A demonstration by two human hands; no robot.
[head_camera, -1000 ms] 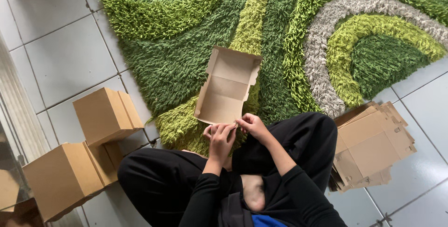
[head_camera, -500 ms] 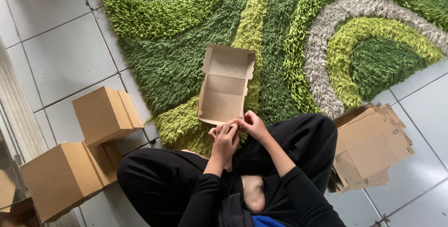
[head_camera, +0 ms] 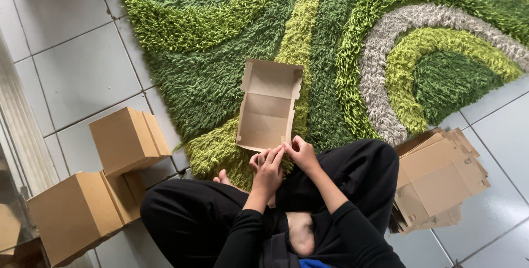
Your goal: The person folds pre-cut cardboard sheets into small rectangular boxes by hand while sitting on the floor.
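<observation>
- Two hands are meeting at the near edge of a half-folded cardboard box (head_camera: pixel 268 105), which is lying open on the shaggy green rug (head_camera: pixel 209 53) just in front of the person's crossed legs.
- The left hand (head_camera: pixel 268 168) is pinching the box's near edge, its fingers closing on the cardboard.
- The right hand (head_camera: pixel 300 153) is touching the left one and gripping the same edge just beside it, so both hands are clamped together on the box.
- The box's far flap is standing open, pointing away from the person.
- Two finished cardboard boxes (head_camera: pixel 125 138) are sitting on the tiled floor (head_camera: pixel 77 64) to the person's left, one leaning over the other, well apart from the hands.
- A stack of flat cardboard blanks (head_camera: pixel 441 177) is lying on the floor by the right knee.
</observation>
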